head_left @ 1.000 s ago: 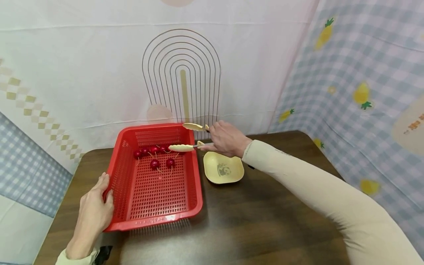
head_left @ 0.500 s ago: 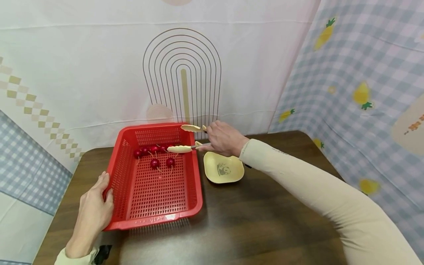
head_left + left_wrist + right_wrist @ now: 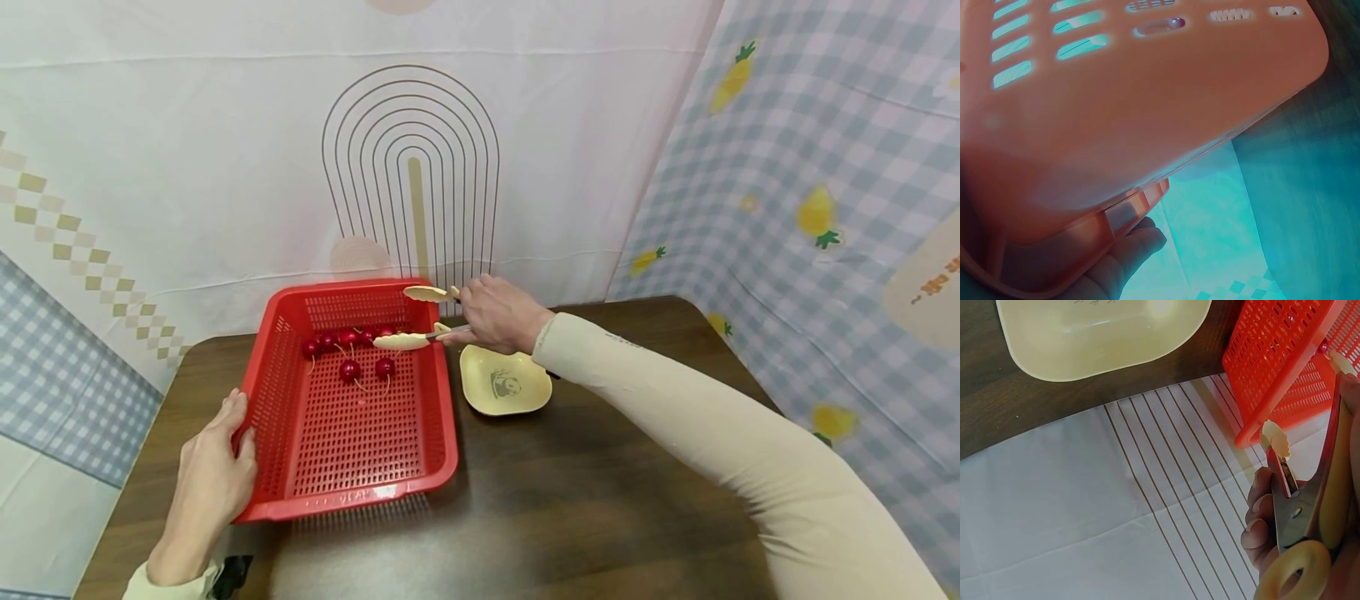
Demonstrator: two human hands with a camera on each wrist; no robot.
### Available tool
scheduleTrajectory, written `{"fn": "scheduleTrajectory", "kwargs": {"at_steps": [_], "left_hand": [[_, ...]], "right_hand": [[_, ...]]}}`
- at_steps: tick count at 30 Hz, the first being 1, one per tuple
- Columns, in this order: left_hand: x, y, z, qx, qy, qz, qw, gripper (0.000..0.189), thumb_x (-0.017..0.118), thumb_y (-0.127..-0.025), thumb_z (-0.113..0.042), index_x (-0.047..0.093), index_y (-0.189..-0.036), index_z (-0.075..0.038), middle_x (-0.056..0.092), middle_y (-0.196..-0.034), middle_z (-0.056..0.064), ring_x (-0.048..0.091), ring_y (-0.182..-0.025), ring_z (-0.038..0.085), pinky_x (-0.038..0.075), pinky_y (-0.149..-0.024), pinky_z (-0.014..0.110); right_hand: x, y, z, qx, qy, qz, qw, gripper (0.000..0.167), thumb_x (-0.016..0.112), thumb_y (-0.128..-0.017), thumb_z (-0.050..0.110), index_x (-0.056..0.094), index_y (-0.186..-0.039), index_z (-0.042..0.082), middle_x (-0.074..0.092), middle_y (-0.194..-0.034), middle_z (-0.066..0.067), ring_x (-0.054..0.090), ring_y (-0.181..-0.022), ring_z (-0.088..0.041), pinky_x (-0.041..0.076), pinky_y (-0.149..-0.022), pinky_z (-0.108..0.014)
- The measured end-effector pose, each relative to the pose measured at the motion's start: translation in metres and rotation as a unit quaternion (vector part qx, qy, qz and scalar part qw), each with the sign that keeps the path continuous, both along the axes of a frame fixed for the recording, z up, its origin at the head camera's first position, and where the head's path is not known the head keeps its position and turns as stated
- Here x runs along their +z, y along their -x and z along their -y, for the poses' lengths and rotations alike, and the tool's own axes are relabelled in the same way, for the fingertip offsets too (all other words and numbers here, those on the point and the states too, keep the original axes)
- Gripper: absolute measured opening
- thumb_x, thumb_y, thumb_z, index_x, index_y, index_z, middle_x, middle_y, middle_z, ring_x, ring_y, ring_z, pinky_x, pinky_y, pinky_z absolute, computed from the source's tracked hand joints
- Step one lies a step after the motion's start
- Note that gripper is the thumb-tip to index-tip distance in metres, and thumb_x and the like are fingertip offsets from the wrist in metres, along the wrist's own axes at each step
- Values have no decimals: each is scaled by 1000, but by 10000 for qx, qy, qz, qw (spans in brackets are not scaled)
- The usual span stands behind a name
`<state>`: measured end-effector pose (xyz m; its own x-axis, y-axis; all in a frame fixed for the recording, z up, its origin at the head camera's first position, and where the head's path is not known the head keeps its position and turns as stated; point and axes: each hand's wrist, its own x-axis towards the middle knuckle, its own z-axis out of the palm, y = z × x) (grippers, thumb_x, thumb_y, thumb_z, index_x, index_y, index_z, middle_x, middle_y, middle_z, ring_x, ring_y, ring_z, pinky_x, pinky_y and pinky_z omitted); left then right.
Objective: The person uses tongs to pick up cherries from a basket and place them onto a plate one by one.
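Note:
In the head view, my left hand grips the left rim of a red perforated plastic basket. My right hand holds metal tongs with cream tips, a wooden-coloured grip and a ring at the end. The two tips are spread apart, reaching over the basket's right rim near its back corner. Several dark red cherries with stems lie on the basket floor, mostly in a row toward the back. The lower tip overlaps the rightmost ones in this view. In the right wrist view, fingers curl round the tongs' handles.
A small cream dish with a panda print stands right of the basket, partly under my right forearm. Both sit on a dark wooden table. Patterned cloth hangs behind the table and along its sides.
My right hand and the tongs have moved slightly left, farther over the basket, with the tips still apart. The left hand, basket and dish stay put.

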<state>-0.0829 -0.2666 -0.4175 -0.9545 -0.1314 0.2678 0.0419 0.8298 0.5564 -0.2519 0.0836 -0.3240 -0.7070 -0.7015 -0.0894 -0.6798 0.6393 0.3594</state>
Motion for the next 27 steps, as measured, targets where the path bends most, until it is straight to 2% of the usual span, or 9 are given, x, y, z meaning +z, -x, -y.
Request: {"fn": "scheduleTrajectory", "kwargs": {"at_steps": [4,11,20,27], "left_hand": [[0,0,1,13,7,5,10000,52,52,-99,-2,42,-148,11,40,-155,29,44,-140,52,37,-111,66],[-1,0,1,3,-4,-18,10000,51,51,-100,-2,42,-148,12,41,-155,30,44,-140,52,37,-110,66],[-1,0,1,-22,-5,-51,10000,51,51,-100,-2,42,-148,12,41,-154,30,44,-139,52,38,-110,66],[-1,0,1,-9,-5,-1,10000,51,51,-100,-2,41,-149,11,40,-154,30,44,-140,52,38,-110,67]], "right_hand": [[0,0,4,-14,-62,15,10000,71,38,-101,69,64,-96,3,60,-88,-10,52,-81,-25,49,-76,-35],[-1,0,9,92,-219,-14,9997,73,38,-102,67,67,-103,0,67,-98,-12,60,-90,-27,53,-85,-38],[1,-1,12,114,-187,-49,9997,71,39,-102,66,67,-104,1,66,-95,-11,58,-88,-26,52,-81,-37],[3,-2,17,157,-424,-200,9988,73,38,-101,68,67,-110,2,67,-98,-11,59,-89,-26,54,-80,-36]]}}
